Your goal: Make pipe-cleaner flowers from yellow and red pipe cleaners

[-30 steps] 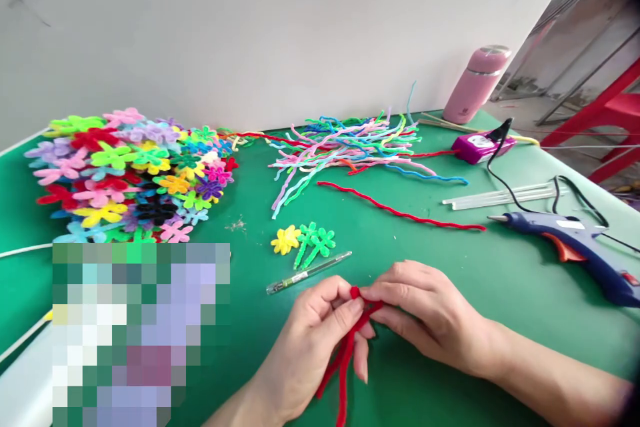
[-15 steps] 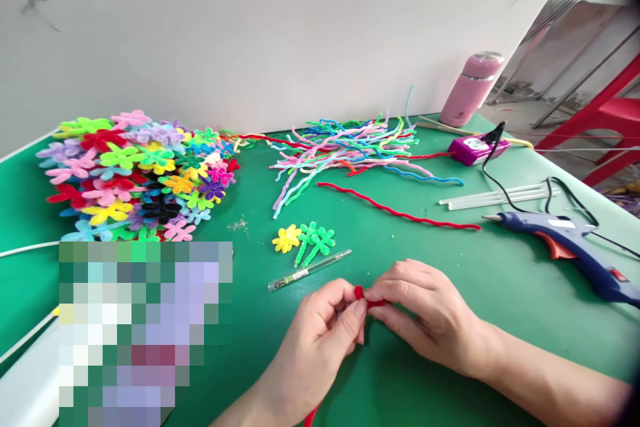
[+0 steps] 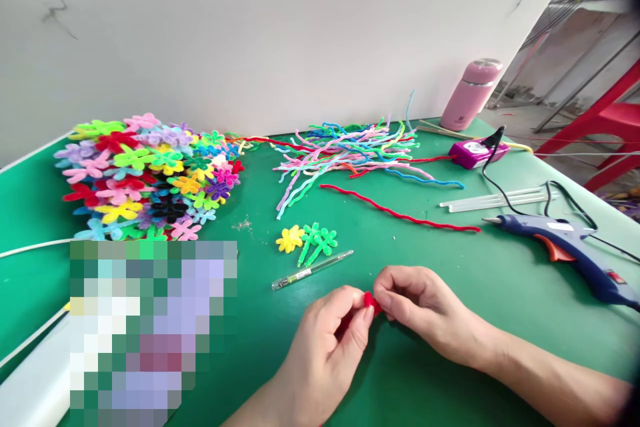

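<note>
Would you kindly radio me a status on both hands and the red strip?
Left hand pinching red fuzzy strip, mostly hidden. Right hand fingertips close by it, contact unclear. Clear pen lying just beyond left hand, apart.

Green table [image 3: 415, 390] — flower pile [image 3: 147, 179], fuzzy stems [image 3: 345, 152], pen [image 3: 313, 270], glue gun [image 3: 570, 242], clear sticks [image 3: 500, 200] — pink bottle [image 3: 470, 97] at back.

You have a green tabletop [image 3: 425, 393] before you, its right side washed pale by soft light. Along its far edge stands a whitish partition panel [image 3: 260, 33], marked with a dark scrawl [image 3: 57, 17] above the tabletop's far left. Beyond the tabletop's right edge you see grey floor [image 3: 517, 119], a slanting metal bar [image 3: 590, 81] and red plastic furniture [image 3: 620, 121] (cut off by your view, so stool or chair is unclear).
</note>
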Motion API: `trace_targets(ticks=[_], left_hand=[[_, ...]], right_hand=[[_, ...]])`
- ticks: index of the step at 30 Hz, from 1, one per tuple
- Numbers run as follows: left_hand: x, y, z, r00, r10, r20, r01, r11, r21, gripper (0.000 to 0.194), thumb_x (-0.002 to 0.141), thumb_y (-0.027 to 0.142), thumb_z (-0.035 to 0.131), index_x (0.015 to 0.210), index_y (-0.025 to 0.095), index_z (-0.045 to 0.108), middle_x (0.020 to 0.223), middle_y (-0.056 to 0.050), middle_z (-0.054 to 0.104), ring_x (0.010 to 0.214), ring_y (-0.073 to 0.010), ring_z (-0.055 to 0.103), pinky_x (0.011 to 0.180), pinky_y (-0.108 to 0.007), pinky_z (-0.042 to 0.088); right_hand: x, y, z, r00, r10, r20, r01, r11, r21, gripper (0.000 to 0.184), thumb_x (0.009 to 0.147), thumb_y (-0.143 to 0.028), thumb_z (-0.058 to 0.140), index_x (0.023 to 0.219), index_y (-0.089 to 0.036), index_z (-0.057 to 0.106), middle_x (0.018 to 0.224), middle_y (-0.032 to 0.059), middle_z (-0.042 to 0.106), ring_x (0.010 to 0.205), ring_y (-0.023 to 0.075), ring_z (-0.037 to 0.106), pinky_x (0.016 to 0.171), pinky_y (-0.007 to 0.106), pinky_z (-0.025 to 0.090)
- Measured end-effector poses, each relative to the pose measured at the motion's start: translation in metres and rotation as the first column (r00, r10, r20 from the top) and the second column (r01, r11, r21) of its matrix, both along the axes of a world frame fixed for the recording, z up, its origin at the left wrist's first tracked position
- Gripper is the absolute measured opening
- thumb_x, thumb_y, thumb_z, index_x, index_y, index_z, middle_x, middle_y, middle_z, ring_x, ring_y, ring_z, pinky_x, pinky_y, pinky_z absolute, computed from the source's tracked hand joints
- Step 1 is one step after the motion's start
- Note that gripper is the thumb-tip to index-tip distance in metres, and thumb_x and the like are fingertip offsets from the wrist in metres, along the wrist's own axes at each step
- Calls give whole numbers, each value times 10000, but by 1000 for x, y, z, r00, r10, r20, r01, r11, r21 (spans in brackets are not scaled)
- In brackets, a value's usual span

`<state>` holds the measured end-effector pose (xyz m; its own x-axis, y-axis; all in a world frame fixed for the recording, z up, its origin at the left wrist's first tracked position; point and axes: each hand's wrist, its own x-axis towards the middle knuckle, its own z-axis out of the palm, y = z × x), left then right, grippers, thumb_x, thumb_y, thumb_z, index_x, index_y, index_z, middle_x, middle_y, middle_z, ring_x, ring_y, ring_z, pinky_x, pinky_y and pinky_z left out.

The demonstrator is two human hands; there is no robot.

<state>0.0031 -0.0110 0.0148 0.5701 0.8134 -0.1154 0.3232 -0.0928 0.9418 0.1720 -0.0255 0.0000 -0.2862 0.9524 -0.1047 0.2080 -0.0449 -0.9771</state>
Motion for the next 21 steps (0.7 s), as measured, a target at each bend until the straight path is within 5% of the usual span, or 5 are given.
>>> trace_targets(ticks=[4, 10, 15, 21], left_hand=[[0, 2, 0, 997, 6, 79, 7, 987, -163, 270, 875, 310, 408, 639, 180, 422, 565, 50, 366, 510, -81, 316, 472, -206, 260], [0, 6, -7, 958, 161, 238, -12, 850, -527, 251, 859, 334, 455, 671, 168, 434, 582, 45, 418, 487, -59, 281, 432, -192, 196], [-1, 5, -11, 967, 84, 239, 59, 843, -535, 266, 828, 314, 507, 623, 151, 461, 545, 38, 430, 478, -59, 300, 441, -203, 205], [1, 3, -5, 990, 37, 136, 27, 897, -442, 251, 804, 285, 510, 592, 152, 486, 528, 50, 358, 493, -77, 266, 447, -214, 207]], right_hand=[[0, 1, 2, 994, 4, -109, -11, 998, -64, 222, 857, -262, 463, 666, -151, 491, 587, -34, 437, 539, 80, 359, 495, 185, 330], [2, -2, 1, 994, -108, -2, 107, 983, 151, 148, 841, -270, 513, 936, -161, 547, 725, 5, 539, 636, 116, 466, 584, 217, 405], [5, 1, 3, 1000, -4, -21, 6, 996, 87, 176, 851, -303, 500, 904, -151, 573, 740, 20, 546, 628, 117, 487, 563, 222, 419], [7, 2, 8, 993, 90, 80, -98, 989, 107, 124, 816, -244, 543, 742, -146, 557, 659, 1, 541, 555, 94, 464, 521, 205, 400]])
